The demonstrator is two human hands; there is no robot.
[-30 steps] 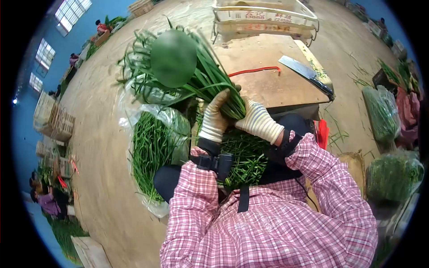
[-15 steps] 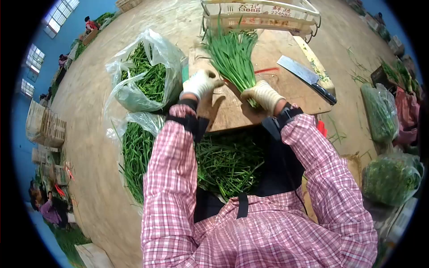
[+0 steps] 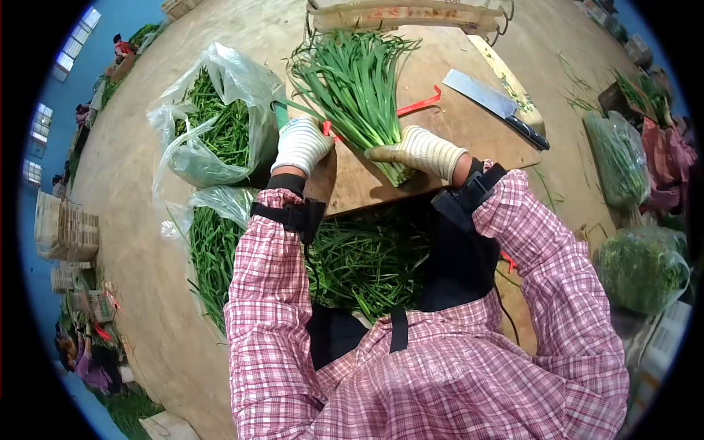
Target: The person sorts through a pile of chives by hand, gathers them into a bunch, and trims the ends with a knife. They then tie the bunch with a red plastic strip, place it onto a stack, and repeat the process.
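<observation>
A bunch of garlic chives (image 3: 359, 88) lies on the wooden board (image 3: 440, 139), leaves pointing away and pale stem ends towards me. My right hand (image 3: 422, 152), in a cream knitted glove, is closed over the stems from the right. My left hand (image 3: 302, 145), in a striped white glove, is closed on one end of a red tie strip (image 3: 326, 128) at the left of the bunch. The strip's other end sticks out at the bunch's right, so it seems to run underneath. A cleaver (image 3: 488, 103) with a black handle rests on the board's right side.
A plastic bag of cut greens (image 3: 213, 125) stands left of the board. More chives (image 3: 367, 264) lie below its near edge. A plastic crate (image 3: 411, 16) is at the far edge. Bagged greens (image 3: 620, 158) sit on the floor at right; other people are at far left.
The bunch now lies flatter and more spread on the board. My left hand has moved slightly left and now holds the red strip's end. My right hand stays at the stems.
</observation>
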